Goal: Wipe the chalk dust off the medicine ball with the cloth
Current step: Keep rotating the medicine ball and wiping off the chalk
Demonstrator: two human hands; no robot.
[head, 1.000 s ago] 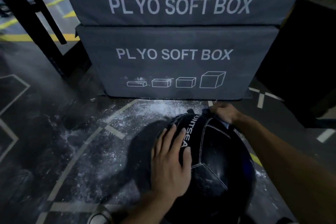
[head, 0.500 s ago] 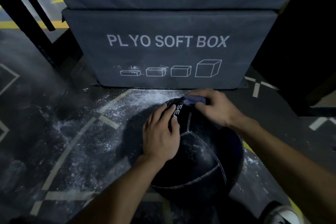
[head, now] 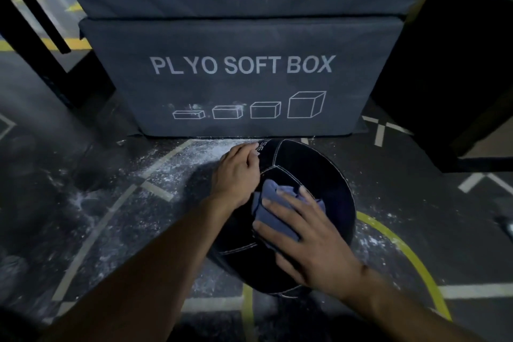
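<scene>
A black medicine ball (head: 313, 175) with white seams sits on the dark gym floor in front of the stacked boxes. My left hand (head: 237, 175) rests on the ball's upper left side, fingers curved over its surface near the white lettering. A crumpled blue cloth (head: 277, 203) lies on the top of the ball. My right hand (head: 308, 241) presses the cloth flat against the ball, fingers spread over it. The lower part of the cloth is hidden under my palm.
Two grey soft plyo boxes (head: 244, 72) stand stacked just behind the ball. White chalk dust (head: 194, 155) is scattered on the floor to the left. A black frame post (head: 36, 30) rises at far left, a dark block (head: 455, 69) at right. Painted lines cross the floor.
My right hand has drawn the cloth from the ball's far top edge down toward me over its near side. My left hand has slid up and to the left on the ball.
</scene>
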